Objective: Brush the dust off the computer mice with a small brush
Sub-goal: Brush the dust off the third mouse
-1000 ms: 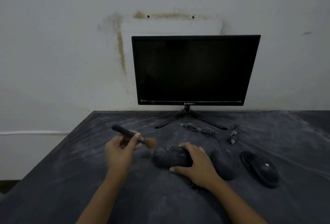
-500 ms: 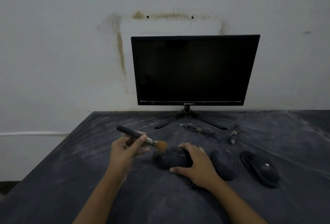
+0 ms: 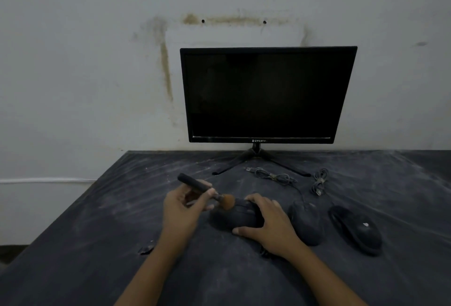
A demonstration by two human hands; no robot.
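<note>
The fingers of the left hand (image 3: pixel 181 210) are curled around the dark round handle of a small brush (image 3: pixel 207 191), pinching it near the ferrule. The handle slants up and away to the left; the soft tuft of orange-brown bristles (image 3: pixel 228 202) points down to the right and touches the upper far edge of the leftmost mouse (image 3: pixel 235 218). The left wrist is bent slightly inward, with the bare forearm running down to the lower edge of the view.

The right hand (image 3: pixel 267 225) lies palm down over the right side of that same mouse, fingers spread and clasping it, thumb pressed to its near edge and index fingertip at its far edge. Its forearm runs down to the lower right.

The held mouse is black, rounded and matte, greyed with dust. Just to the right of the right hand sits a second black mouse (image 3: pixel 306 222), domed, with a thin cord leading off to a loose coil of cable (image 3: pixel 273 176). Further right lies a third mouse (image 3: pixel 356 229), longer and flatter, bearing a small pale mark. A second bundled cable (image 3: pixel 319 181) lies behind it.

All of this rests on a dark table (image 3: pixel 97 232) streaked with pale dust. At the back a black monitor (image 3: pixel 266 96) with a blank screen stands on thin splayed legs against a stained white wall (image 3: pixel 85 62).
</note>
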